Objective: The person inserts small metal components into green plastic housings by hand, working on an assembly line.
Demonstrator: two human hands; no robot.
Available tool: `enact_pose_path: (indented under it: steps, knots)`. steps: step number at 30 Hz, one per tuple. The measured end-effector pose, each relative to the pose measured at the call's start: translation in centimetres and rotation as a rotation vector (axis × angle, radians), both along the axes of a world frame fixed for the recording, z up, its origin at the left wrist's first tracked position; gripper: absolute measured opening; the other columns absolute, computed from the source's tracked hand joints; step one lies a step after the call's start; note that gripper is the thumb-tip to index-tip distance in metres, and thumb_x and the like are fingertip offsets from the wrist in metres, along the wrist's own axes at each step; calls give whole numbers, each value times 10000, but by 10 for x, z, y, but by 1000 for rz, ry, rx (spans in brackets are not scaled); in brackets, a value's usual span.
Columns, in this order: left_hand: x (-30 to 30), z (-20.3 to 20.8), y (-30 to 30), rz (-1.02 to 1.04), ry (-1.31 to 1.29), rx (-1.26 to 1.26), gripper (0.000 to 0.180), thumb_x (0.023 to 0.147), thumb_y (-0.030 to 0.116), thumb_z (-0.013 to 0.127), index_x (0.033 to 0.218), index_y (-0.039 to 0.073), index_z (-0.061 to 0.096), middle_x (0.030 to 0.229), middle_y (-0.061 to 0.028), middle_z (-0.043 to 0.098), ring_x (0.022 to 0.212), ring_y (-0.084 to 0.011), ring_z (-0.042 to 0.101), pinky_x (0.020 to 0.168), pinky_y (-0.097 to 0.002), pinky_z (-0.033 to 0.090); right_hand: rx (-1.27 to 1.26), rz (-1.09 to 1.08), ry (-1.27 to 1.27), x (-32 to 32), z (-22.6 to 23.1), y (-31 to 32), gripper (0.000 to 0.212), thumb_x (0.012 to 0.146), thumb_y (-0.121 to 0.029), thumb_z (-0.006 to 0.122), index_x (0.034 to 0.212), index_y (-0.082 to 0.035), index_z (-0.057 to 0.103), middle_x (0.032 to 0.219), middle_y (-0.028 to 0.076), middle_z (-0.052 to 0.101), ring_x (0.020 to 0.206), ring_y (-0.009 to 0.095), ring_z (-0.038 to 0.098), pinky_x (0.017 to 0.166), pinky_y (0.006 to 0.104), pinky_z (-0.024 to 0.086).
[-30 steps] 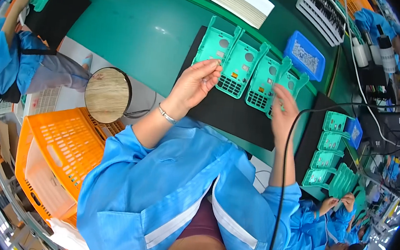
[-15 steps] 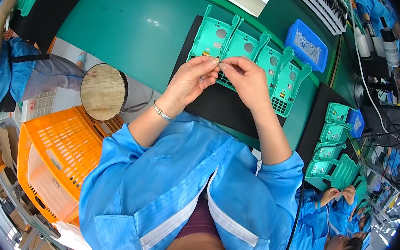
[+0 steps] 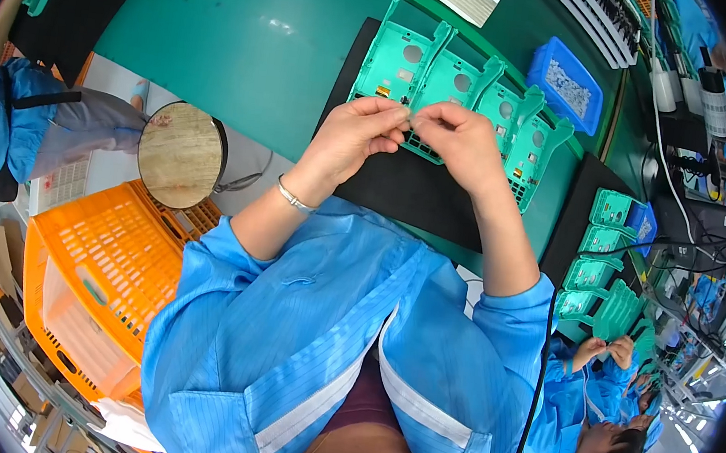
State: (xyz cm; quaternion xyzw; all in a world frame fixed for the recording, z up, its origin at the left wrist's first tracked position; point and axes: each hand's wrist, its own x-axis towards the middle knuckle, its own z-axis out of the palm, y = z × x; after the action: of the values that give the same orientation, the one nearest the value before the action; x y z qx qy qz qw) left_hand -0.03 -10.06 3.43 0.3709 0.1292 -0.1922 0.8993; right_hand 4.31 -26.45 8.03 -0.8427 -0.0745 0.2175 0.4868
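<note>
Side by side on a black mat lie several green plastic housings, each with a round hole and a grid of small openings. Over their near edge my left hand is closed in a pinch, thumb against fingertip. Close to its fingertips my right hand pinches too, thumb and index finger pressed together. Whatever sits between the fingertips is too small to make out. The hands cover parts of the middle housings.
Beyond the housings stands a blue bin of small whitish pieces. A round stool and an orange crate are at my left. At right, a co-worker's hands are near more green housings. Another person stands far left.
The view has shifted slightly, so the bench and housings appear a little further right. Both hands stay pinched together over the housings, their fingertips now slightly lower against them.
</note>
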Motion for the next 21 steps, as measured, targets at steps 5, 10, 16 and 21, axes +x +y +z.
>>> enact_pose_path:
  steps: [5,10,16,21]
  knots:
    - [1,2,5,118,-32,-75,267,892,154,488,1098,-11,531,918,-85,587,811,-134,566,749,-249,477,-273,-117,-119,33,-14,0,203,701,-226,584,778,-54,658,730,95,641,687,211,613,640,300,467]
    - [-1,1,16,236,-92,-105,258,907,136,441,1103,-25,494,926,-107,585,826,-144,573,755,-256,480,-430,-33,-203,48,-19,5,200,691,-228,583,780,-69,664,753,95,643,702,232,608,655,318,469]
    - [-1,-6,31,279,-86,-50,266,908,164,451,1081,-32,497,913,-107,587,801,-137,577,736,-243,482,-539,49,-233,59,-21,9,211,676,-229,590,783,-64,668,733,91,643,689,215,608,651,314,470]
    - [-1,-5,38,276,-78,-73,275,902,170,463,1080,-37,502,902,-99,588,794,-134,575,728,-235,482,-594,220,-177,76,-19,9,213,634,-200,582,764,-53,666,698,100,636,671,214,606,636,312,470]
